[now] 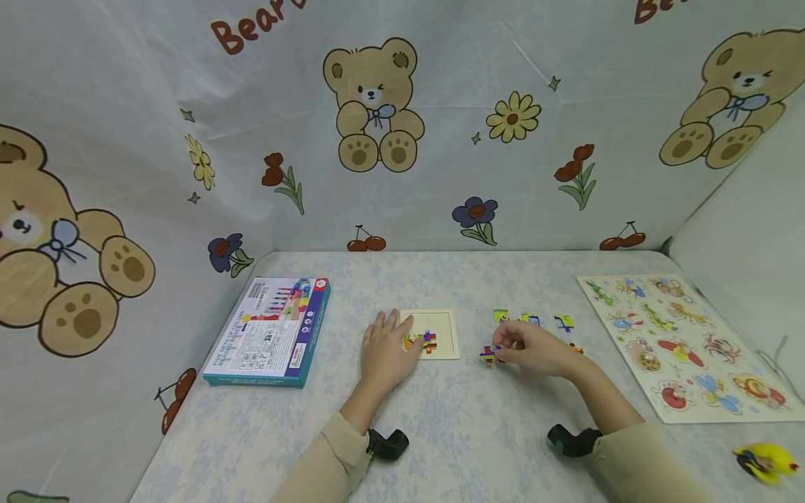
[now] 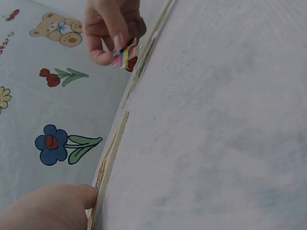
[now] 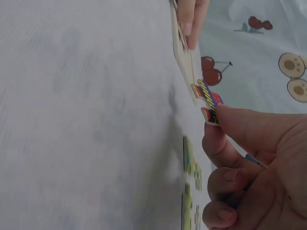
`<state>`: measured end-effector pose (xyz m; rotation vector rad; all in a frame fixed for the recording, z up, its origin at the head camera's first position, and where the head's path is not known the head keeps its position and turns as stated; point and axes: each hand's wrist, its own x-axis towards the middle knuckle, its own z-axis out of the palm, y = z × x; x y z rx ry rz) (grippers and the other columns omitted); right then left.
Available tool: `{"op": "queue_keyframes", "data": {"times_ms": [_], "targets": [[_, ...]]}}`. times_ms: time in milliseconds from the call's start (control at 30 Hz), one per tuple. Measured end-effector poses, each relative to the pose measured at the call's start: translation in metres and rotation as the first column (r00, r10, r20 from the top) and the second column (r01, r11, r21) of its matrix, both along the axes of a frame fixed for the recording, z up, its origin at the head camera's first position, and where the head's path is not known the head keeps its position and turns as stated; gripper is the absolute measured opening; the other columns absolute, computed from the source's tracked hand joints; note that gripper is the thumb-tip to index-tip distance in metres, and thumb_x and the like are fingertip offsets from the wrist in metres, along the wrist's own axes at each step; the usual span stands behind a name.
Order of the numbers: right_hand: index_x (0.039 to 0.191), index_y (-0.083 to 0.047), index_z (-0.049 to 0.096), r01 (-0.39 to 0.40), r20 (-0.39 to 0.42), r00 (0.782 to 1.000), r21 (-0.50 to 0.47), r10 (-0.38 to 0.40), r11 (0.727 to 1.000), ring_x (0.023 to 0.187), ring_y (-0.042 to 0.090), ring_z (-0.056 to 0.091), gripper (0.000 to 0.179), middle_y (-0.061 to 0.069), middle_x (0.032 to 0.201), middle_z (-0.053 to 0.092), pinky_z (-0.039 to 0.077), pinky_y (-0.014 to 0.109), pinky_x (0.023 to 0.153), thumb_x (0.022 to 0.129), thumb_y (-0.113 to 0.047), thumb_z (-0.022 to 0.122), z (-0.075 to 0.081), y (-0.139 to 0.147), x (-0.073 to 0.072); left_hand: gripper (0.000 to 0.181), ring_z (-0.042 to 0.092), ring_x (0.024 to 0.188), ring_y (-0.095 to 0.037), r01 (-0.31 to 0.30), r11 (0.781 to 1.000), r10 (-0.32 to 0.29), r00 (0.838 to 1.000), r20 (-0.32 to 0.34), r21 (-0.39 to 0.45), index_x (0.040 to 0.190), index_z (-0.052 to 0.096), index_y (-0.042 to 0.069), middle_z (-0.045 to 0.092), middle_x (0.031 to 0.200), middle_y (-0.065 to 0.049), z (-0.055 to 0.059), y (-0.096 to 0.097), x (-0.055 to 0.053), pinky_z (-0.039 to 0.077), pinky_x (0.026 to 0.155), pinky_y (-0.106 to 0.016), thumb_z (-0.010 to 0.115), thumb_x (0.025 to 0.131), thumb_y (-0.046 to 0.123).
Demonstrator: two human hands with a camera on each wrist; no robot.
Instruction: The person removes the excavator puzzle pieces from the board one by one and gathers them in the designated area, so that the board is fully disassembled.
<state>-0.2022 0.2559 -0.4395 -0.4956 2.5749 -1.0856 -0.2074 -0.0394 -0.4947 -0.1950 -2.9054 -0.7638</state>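
Note:
My left hand (image 1: pixel 388 353) lies with spread fingers over the left side of a small square wooden puzzle tray (image 1: pixel 447 325). Its thumb is at the tray's edge in the left wrist view. Inside the tray, colourful joined puzzle pieces (image 1: pixel 430 341) show beside the thumb; the hand hides part of them. To the right of the tray, my right hand (image 1: pixel 536 348) pinches a jigsaw piece (image 3: pixel 207 96) between thumb and index finger. The piece has yellow-black stripes with red and purple parts, and is held above the table.
Several loose puzzle pieces (image 1: pixel 564 322) lie behind and beside the right hand. A flat box (image 1: pixel 267 335) sits at the left, and a large insect picture board (image 1: pixel 685 342) at the right. A yellow toy (image 1: pixel 766 461) is at the front right corner.

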Motion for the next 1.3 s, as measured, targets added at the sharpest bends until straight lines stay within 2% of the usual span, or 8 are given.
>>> {"op": "queue_keyframes", "data": {"times_ms": [133, 333, 433, 600, 800, 967, 1067, 1300], "targets": [[0.101, -0.01, 0.061, 0.01, 0.028, 1.0, -0.004, -0.009, 1.0, 0.076, 0.011, 0.055, 0.012, 0.003, 0.089, 0.062, 0.046, 0.024, 0.063, 0.093, -0.016, 0.068, 0.001, 0.034, 0.015, 0.056, 0.024, 0.152, -0.035, 0.0, 1.0, 0.0, 1.0, 0.002, -0.003, 0.145, 0.054, 0.025, 0.038, 0.159, -0.009, 0.001, -0.001, 0.001, 0.02, 0.122, -0.056, 0.056, 0.095, 0.052], [0.105, -0.006, 0.06, 0.054, 0.118, 0.992, -0.015, -0.052, 0.998, 0.077, 0.01, 0.058, 0.02, 0.007, 0.092, 0.066, 0.046, 0.024, 0.063, 0.095, -0.022, 0.067, -0.001, 0.081, 0.035, 0.057, 0.023, 0.152, -0.035, 0.0, 1.0, 0.0, 1.0, 0.011, 0.0, 0.146, 0.053, 0.025, 0.037, 0.159, -0.009, 0.001, -0.002, 0.001, 0.019, 0.123, -0.056, 0.056, 0.096, 0.052], [0.107, -0.004, 0.06, 0.059, 0.147, 0.988, -0.023, -0.055, 0.998, 0.078, 0.01, 0.06, 0.023, 0.008, 0.093, 0.068, 0.047, 0.024, 0.064, 0.095, -0.022, 0.067, -0.001, 0.099, 0.043, 0.056, 0.023, 0.152, -0.035, 0.0, 1.0, 0.0, 1.0, 0.008, 0.008, 0.145, 0.053, 0.024, 0.037, 0.159, -0.009, 0.002, -0.001, 0.001, 0.019, 0.123, -0.056, 0.057, 0.096, 0.051], [0.109, -0.005, 0.061, 0.093, 0.161, 0.982, 0.019, -0.094, 0.996, 0.078, 0.008, 0.06, 0.025, 0.005, 0.093, 0.068, 0.048, 0.023, 0.066, 0.094, -0.024, 0.067, -0.003, 0.119, 0.052, 0.056, 0.023, 0.152, -0.035, 0.0, 1.0, 0.0, 1.0, 0.012, 0.007, 0.145, 0.053, 0.024, 0.037, 0.159, -0.009, 0.003, -0.002, 0.001, 0.019, 0.122, -0.057, 0.057, 0.095, 0.051], [0.105, -0.004, 0.061, 0.075, 0.17, 0.982, 0.065, -0.085, 0.995, 0.072, 0.007, 0.055, 0.024, 0.005, 0.086, 0.063, 0.046, 0.023, 0.062, 0.093, -0.023, 0.07, -0.004, 0.124, 0.052, 0.057, 0.023, 0.152, -0.034, -0.003, 1.0, 0.004, 1.0, 0.021, -0.009, 0.145, 0.053, 0.026, 0.037, 0.16, -0.008, 0.001, -0.002, 0.001, 0.019, 0.123, -0.055, 0.056, 0.095, 0.053], [0.096, -0.008, 0.062, 0.083, 0.113, 0.988, 0.19, -0.106, 0.978, 0.063, 0.007, 0.046, 0.022, 0.0, 0.073, 0.052, 0.039, 0.024, 0.055, 0.088, -0.025, 0.074, 0.0, 0.121, 0.052, 0.057, 0.023, 0.152, -0.035, 0.001, 1.0, -0.001, 1.0, 0.018, -0.002, 0.145, 0.053, 0.025, 0.037, 0.159, -0.009, 0.001, -0.002, 0.001, 0.02, 0.123, -0.056, 0.056, 0.095, 0.053], [0.096, -0.011, 0.062, 0.106, 0.074, 0.989, 0.238, -0.127, 0.965, 0.064, 0.007, 0.045, 0.022, -0.001, 0.073, 0.051, 0.037, 0.024, 0.055, 0.087, -0.027, 0.075, 0.002, 0.117, 0.053, 0.056, 0.024, 0.151, -0.036, 0.0, 1.0, 0.0, 1.0, 0.007, 0.004, 0.144, 0.054, 0.025, 0.038, 0.159, -0.009, 0.001, -0.002, 0.001, 0.02, 0.122, -0.056, 0.056, 0.095, 0.052], [0.1, -0.014, 0.063, 0.098, -0.023, 0.995, 0.195, -0.095, 0.976, 0.066, 0.007, 0.047, 0.021, -0.001, 0.081, 0.054, 0.04, 0.023, 0.055, 0.09, -0.03, 0.073, 0.005, 0.097, 0.05, 0.056, 0.025, 0.151, -0.036, 0.01, 1.0, -0.01, 1.0, 0.006, -0.005, 0.144, 0.054, 0.025, 0.038, 0.159, -0.009, 0.001, 0.0, 0.001, 0.02, 0.122, -0.056, 0.056, 0.096, 0.052]]}}
